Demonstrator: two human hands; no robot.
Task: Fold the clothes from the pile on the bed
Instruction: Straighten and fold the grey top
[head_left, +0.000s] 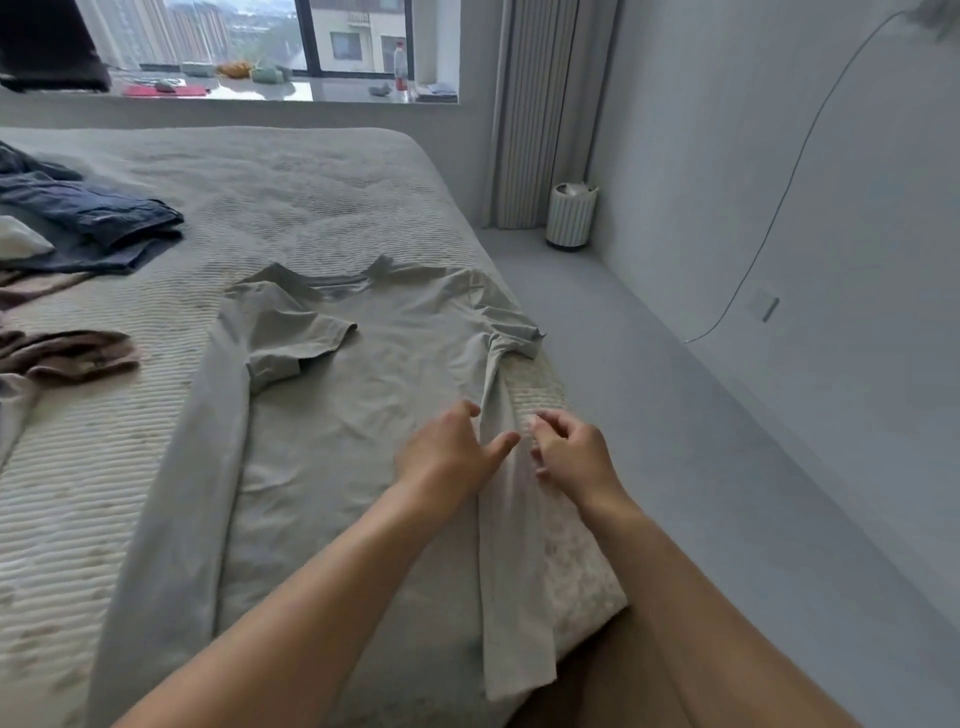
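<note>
A light grey T-shirt (332, 426) lies spread flat on the bed (311, 197), collar away from me. Its left side and left sleeve are folded in over the body. The right sleeve lies near the bed's right edge. My left hand (447, 457) rests on the shirt's right part, thumb and fingers spread beside a raised fold of cloth. My right hand (571, 452) hovers just right of that fold with fingers curled; whether it pinches the cloth cannot be told. The pile of clothes (78, 223) lies at the far left of the bed.
Dark blue garments and a white piece make up the pile; a brown garment (72, 353) lies nearer, at the left. The bed's right edge drops to a grey floor. A white ribbed bin (570, 215) stands by the curtain. A windowsill with a bottle runs behind.
</note>
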